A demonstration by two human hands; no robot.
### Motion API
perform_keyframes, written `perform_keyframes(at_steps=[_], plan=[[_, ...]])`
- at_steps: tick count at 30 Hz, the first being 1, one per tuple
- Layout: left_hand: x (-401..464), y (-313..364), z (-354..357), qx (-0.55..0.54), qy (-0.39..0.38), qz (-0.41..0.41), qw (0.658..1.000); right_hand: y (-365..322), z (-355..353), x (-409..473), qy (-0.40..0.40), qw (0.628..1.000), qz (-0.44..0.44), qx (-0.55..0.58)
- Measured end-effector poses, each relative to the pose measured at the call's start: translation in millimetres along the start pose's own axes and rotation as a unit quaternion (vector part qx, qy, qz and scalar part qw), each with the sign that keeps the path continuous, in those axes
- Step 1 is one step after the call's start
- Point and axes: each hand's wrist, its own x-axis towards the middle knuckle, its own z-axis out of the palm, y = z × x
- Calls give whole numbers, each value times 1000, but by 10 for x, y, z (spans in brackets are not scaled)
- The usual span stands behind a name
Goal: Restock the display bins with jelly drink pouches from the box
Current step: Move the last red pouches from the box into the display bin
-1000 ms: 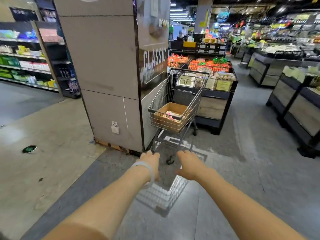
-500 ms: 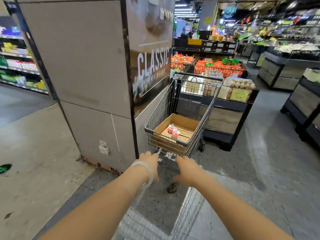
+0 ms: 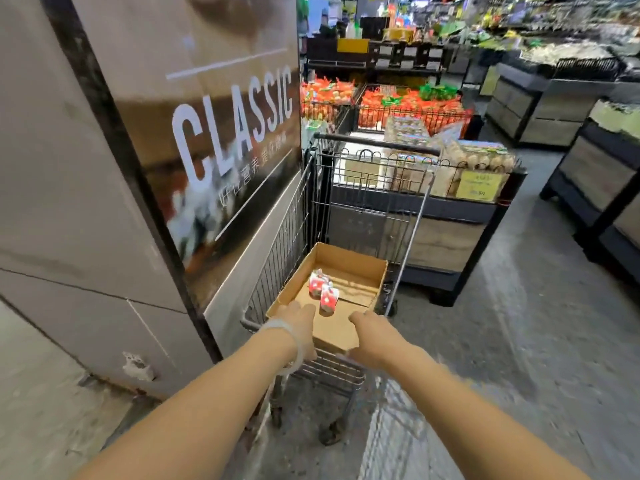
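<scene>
Both hands are working the shopping cart, w/ the cardboard box riding in its basket so the stock travels w/o being carried. The left hand is sitting at the near-left corner of the box, over the cart's near rim; the right hand is sitting at the near-right corner. Fingers on both are curling down over the near edge, prob. round the cart's push bar, but the bar is hidden under the hands and the frame is blurred, so I cannot tell if they are clamping the bar, the box wall, or just resting there.

The box is lying open-topped and nearly empty: only a couple of jelly drink pouches, red and white, are lying on its floor toward the near-left part, just beyond the left hand's fingertips, not touching it as far as I can see. Flat and loose like that, they are staying put only bc the box walls are fencing them in.

The cart is running close along the pillar w/ the CLASSIC poster on its left side, nose pointing at the wire display bins of orange packs ahead; a lower stand w/ egg cartons is just past the cart's front rim. Judging by this, it is the approach stage, restocking itself not begun
</scene>
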Motion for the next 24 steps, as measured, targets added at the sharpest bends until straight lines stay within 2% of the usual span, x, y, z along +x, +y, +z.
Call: perform_keyframes(at_steps=[5,12,19,24], plan=[[1096,-75,-95,-10,-5,-36,999,284,-223,1130,-23,1000,-21,5],[2505,-204,-155,-15,-81,-79,993,742,-324,2558,-86,996,-25,3],[3641,-425,281,-31,-148,-102,983,1042,112,3658,-147,989,25,-4],[4541,-617,602,-43,-167,-112,979,1197,618,4379,-181,976,87,85]])
